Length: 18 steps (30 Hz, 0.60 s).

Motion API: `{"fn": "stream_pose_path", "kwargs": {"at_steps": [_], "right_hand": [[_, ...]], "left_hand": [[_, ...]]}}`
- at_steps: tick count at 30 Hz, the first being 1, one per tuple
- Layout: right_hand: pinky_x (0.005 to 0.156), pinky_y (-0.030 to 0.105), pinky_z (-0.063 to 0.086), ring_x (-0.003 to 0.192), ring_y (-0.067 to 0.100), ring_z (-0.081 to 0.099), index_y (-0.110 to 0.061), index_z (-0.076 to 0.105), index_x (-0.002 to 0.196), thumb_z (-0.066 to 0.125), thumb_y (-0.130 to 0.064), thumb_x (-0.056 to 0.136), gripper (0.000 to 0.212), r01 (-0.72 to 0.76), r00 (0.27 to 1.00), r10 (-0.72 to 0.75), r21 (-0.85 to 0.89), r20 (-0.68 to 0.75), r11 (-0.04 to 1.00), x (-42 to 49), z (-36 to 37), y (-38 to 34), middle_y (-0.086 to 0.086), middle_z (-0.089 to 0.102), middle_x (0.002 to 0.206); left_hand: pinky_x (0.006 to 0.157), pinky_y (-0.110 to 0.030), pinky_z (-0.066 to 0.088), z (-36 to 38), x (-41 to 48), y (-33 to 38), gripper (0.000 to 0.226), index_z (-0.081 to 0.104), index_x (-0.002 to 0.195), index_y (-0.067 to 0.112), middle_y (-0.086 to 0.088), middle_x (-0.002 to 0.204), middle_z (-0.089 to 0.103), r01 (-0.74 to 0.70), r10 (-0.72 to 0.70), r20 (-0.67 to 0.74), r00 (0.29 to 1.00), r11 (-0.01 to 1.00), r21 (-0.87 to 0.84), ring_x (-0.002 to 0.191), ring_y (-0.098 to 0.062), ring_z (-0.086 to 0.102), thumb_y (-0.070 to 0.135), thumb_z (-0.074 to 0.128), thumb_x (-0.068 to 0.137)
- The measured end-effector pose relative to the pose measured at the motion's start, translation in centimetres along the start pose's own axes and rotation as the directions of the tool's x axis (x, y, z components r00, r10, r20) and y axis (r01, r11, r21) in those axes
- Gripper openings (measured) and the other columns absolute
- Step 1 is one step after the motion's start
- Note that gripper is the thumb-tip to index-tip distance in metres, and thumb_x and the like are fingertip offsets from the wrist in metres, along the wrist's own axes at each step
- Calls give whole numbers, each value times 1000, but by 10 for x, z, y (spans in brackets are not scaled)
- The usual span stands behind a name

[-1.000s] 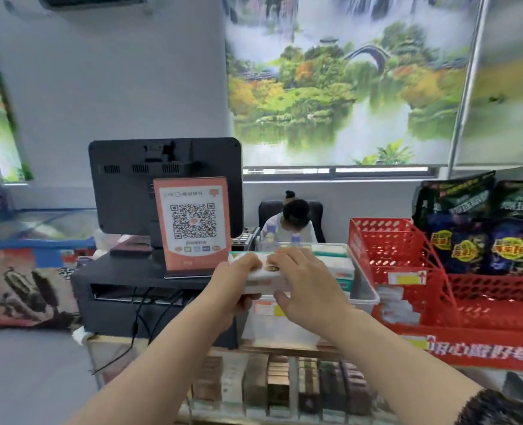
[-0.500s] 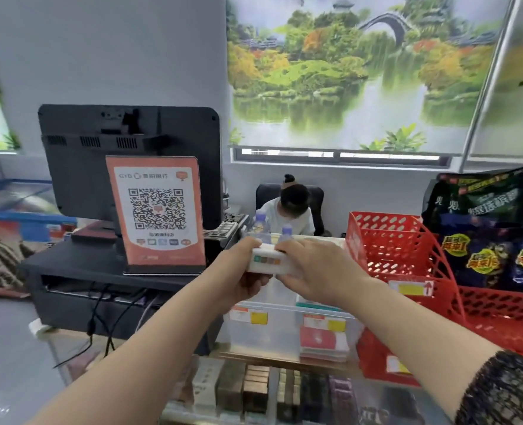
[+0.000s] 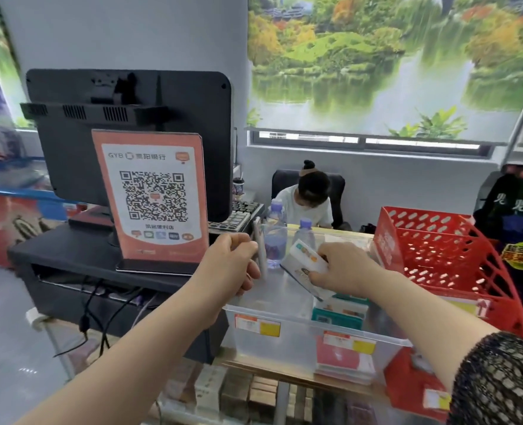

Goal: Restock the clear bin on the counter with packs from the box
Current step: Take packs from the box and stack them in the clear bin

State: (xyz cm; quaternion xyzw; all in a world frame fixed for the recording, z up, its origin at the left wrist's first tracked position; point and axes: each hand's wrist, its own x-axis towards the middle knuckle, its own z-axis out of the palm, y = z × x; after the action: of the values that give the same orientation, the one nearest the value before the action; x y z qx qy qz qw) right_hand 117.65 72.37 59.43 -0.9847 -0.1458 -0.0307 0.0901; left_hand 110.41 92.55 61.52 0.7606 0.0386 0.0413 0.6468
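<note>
The left hand (image 3: 232, 265) and left forearm (image 3: 131, 348) are bare down to the picture's lower edge. The right hand (image 3: 346, 268) and right forearm (image 3: 422, 305) are bare too. Higher up, the right arm wears a black open-mesh sleeve (image 3: 499, 378), a coarse knitted net with small holes and an uneven edge.

The back of a black monitor (image 3: 131, 142) faces me, and an orange QR-code sign (image 3: 152, 194) stands right in front of it on the same black stand (image 3: 70, 256), with cables (image 3: 91, 305) hanging below. Just right of the monitor I see a keyboard (image 3: 238, 214), then two water bottles (image 3: 275, 237) and, behind them, a seated person (image 3: 309, 197) in a dark chair. Further right of the monitor are red perforated baskets (image 3: 444, 250) and dark snack bags (image 3: 518, 216), and a landscape blind (image 3: 376, 62) hangs above and to its right.
</note>
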Motion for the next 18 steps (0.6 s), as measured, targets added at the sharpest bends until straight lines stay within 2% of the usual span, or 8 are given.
{"fn": "stream_pose_path", "kwargs": {"at_steps": [3, 5, 9, 13, 18], "right_hand": [[63, 27, 44, 79, 19, 56, -18, 55, 97, 62, -45, 79, 32, -4, 998, 11, -105, 65, 994, 18, 18, -17, 2, 62, 94], [66, 28, 45, 80, 21, 56, -14, 58, 101, 61, -41, 82, 33, 44, 993, -21, -203, 117, 978, 27, 31, -30, 5, 62, 98], [74, 33, 48, 99, 30, 61, -8, 57, 112, 62, -29, 85, 35, 138, 981, -80, -345, 178, 928, 49, 57, -46, 12, 62, 111], [79, 37, 51, 103, 32, 61, -6, 54, 116, 61, -18, 85, 34, 177, 973, -96, -420, 208, 890, 74, 80, -41, 14, 61, 116], [85, 35, 50, 110, 28, 59, -6, 53, 126, 56, -15, 89, 38, 202, 971, -93, -541, 222, 816, 99, 94, -26, 12, 55, 122]], "left_hand": [[51, -23, 38, -8, -1, -6, 18, 53, 113, 26, -2, 68, 61, -52, 52, -30, 998, 998, 19, 51, -10, 47, 24, 50, 96], [49, -21, 37, -15, -4, -9, 17, 55, 111, 27, 1, 64, 61, -91, 93, -41, 995, 995, 26, 47, -7, 46, 20, 52, 95], [44, -17, 35, -31, -10, -12, 19, 57, 109, 27, 6, 55, 59, -154, 155, -54, 986, 988, 28, 42, -5, 45, 16, 52, 94], [41, -14, 35, -45, -16, -15, 18, 59, 106, 24, 5, 52, 57, -201, 203, -84, 976, 979, 31, 41, -4, 44, 12, 53, 94], [45, -11, 36, -50, -14, -17, 15, 62, 101, 24, 5, 54, 56, -227, 234, -100, 967, 971, 77, 42, 0, 46, 13, 55, 93]]}}
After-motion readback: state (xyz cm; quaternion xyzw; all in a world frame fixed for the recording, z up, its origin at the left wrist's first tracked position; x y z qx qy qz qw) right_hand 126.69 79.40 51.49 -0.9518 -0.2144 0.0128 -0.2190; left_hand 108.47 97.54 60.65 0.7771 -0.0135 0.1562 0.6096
